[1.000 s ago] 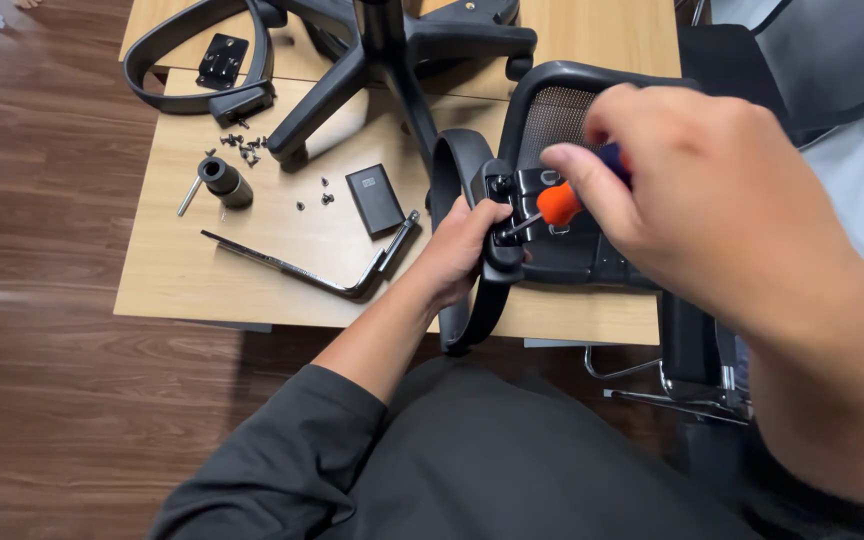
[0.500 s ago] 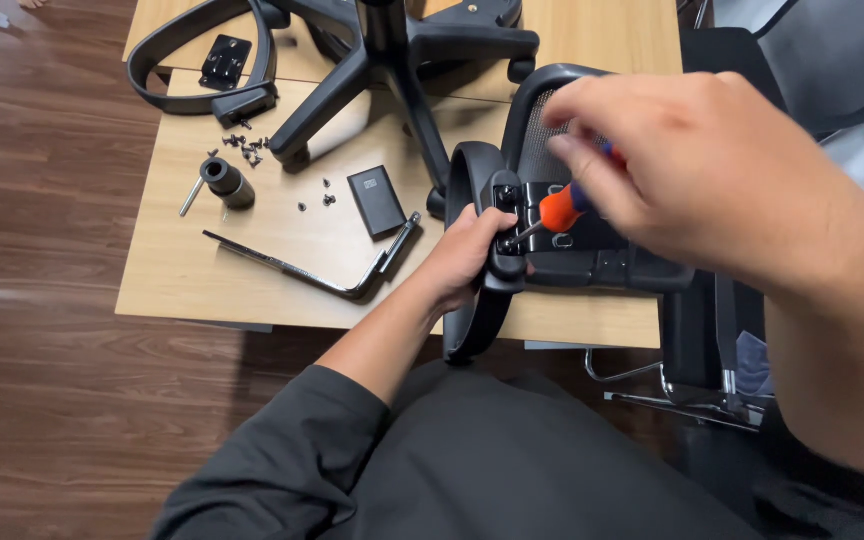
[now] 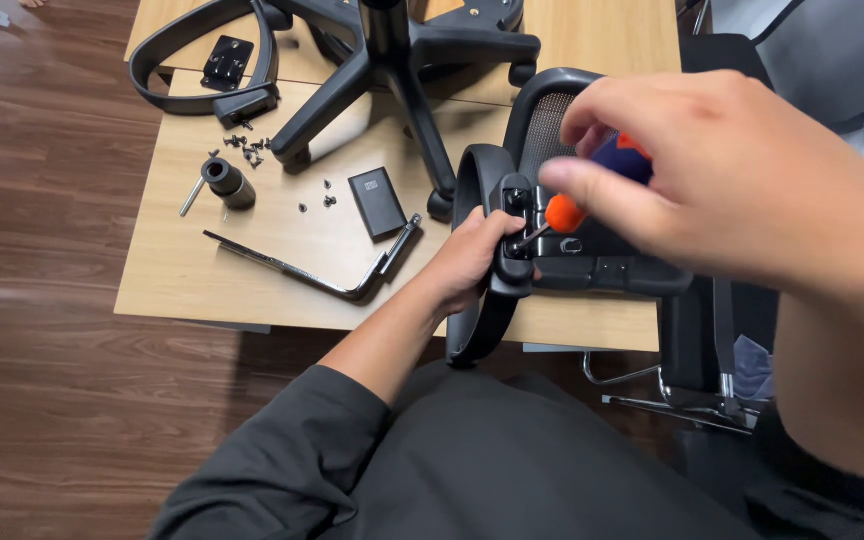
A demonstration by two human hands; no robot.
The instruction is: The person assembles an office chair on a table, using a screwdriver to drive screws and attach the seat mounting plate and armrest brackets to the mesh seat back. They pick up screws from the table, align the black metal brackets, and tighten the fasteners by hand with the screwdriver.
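right hand (image 3: 722,170) is up close to the camera, fingers curled around a screwdriver (image 3: 592,185) with an orange and blue handle, its thin shaft angling down-left so the tip meets the black bracket (image 3: 517,225) on the chair part. left hand (image 3: 467,260) is wrapped round the curved black armrest (image 3: 482,250), thumb on top, fingers closed underneath, pinning it against the mesh chair back (image 3: 552,125) that lies at the near right edge of the table. the armrest loop hangs down past the table edge toward the lap.

out from there: just left of the left hand lies a bent metal bar (image 3: 302,270), l-shaped, one end tipped up near a small dark flat box (image 3: 377,203). a few loose black screws (image 3: 317,200) are scattered beside that box, and another little cluster sits further back. a short black cylinder (image 3: 227,182) with a thin metal pin stands near the table's left side. behind all that, the black star-shaped chair base (image 3: 392,60) sprawls across the wooden table (image 3: 182,270), castor end touching down close to the armrest. far left at the back, a second armrest (image 3: 202,60) with a mounting plate. dark wood floor (image 3: 42,300) all around, and part of another chair frame (image 3: 692,390) low on the right.
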